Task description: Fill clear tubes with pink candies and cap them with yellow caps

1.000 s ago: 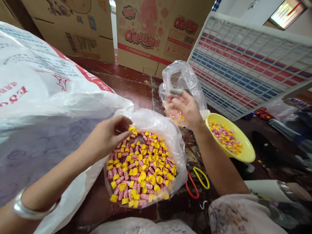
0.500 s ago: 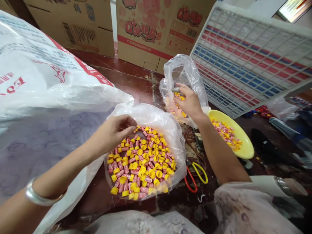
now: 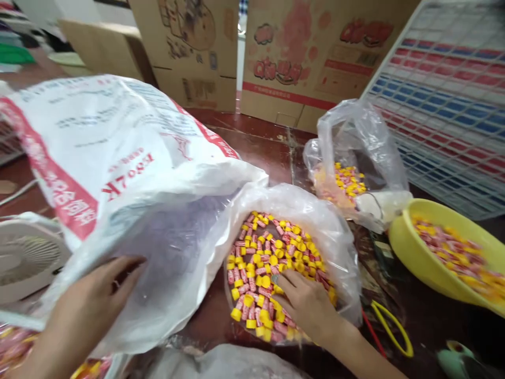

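Observation:
My right hand (image 3: 305, 305) lies palm down on a heap of small red-and-white tubes with yellow caps (image 3: 272, 263), fingers spread, inside an open clear plastic bag (image 3: 339, 237). My left hand (image 3: 94, 305) rests flat against the lower side of a big white woven sack with red print (image 3: 118, 158), fingers apart, holding nothing. A second, smaller clear bag (image 3: 355, 152) of the same pieces stands behind. A yellow bowl (image 3: 418, 258) at the right also holds them.
Cardboard boxes (image 3: 300, 58) stand along the back. A white gridded tray with blue and red cells (image 3: 445, 100) leans at the right. Scissors with yellow and red handles (image 3: 389, 329) lie by my right forearm. A white fan (image 3: 23, 258) sits at the left edge.
My right hand left the small bag and came down onto the heap in the open bag. My left hand moved off that bag's rim to the sack's side. The view swung left.

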`<control>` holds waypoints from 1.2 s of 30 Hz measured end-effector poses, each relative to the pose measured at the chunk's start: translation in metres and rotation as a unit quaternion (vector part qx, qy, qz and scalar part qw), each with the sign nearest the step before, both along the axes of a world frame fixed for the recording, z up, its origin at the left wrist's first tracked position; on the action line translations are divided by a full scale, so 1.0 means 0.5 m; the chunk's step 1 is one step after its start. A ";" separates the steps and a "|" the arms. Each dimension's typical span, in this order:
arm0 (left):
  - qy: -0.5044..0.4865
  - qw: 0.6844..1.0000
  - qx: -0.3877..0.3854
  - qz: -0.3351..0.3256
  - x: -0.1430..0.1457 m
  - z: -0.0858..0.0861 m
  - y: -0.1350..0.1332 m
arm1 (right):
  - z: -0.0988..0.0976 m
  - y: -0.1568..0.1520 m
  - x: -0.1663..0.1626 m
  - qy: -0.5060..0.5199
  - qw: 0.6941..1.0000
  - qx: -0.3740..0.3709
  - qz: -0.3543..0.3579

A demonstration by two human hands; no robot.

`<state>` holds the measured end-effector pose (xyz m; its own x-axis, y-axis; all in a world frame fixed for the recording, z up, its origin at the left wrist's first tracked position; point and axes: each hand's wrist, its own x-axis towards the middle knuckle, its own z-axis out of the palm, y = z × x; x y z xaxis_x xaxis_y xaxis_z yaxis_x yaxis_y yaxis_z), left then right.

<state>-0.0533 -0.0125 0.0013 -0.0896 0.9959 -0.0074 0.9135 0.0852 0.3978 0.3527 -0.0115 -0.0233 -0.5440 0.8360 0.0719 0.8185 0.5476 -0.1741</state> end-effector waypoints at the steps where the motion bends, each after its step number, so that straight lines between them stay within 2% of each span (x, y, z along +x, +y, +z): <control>1: 0.032 0.999 -0.022 0.003 0.014 0.004 -0.006 | -0.007 0.001 -0.003 0.001 1.000 0.010 0.004; 4: 0.099 0.991 -0.082 -0.028 0.067 0.011 -0.008 | -0.012 0.004 -0.007 0.003 1.000 0.013 0.025; 6: 0.157 0.982 -0.095 -0.048 0.090 0.009 -0.004 | -0.009 0.001 -0.005 0.010 0.999 0.005 0.032; 10: 0.210 0.971 -0.081 -0.080 0.089 -0.006 0.006 | 0.005 -0.004 0.002 0.060 0.998 -0.006 0.021; 13: 0.112 0.989 -0.026 -0.088 0.083 -0.016 0.006 | 0.034 -0.007 -0.006 0.177 0.984 0.010 -0.028; 16: -0.105 0.989 0.002 -0.109 0.116 -0.011 -0.011 | 0.078 -0.016 -0.042 0.338 0.938 0.003 -0.075; 19: -0.282 0.946 -0.052 -0.148 0.182 0.014 -0.037 | 0.117 -0.023 -0.092 0.434 0.898 -0.041 -0.055; 23: -0.424 0.887 -0.120 -0.141 0.258 0.044 -0.055 | 0.142 -0.018 -0.137 0.428 0.900 -0.079 0.022; 27: -0.543 0.817 -0.170 -0.099 0.287 0.039 -0.056 | 0.144 -0.011 -0.139 0.413 0.903 -0.096 0.072; 31: -0.631 0.747 -0.207 -0.036 0.301 0.021 -0.055 | 0.125 -0.015 -0.128 0.341 0.927 -0.047 0.150; 34: -0.694 0.684 -0.226 0.000 0.320 0.012 -0.055 | 0.096 -0.023 -0.131 0.292 0.946 0.027 0.139; 36: -0.716 0.663 -0.220 0.012 0.336 0.009 -0.055 | 0.077 -0.029 -0.139 0.283 0.950 0.068 0.116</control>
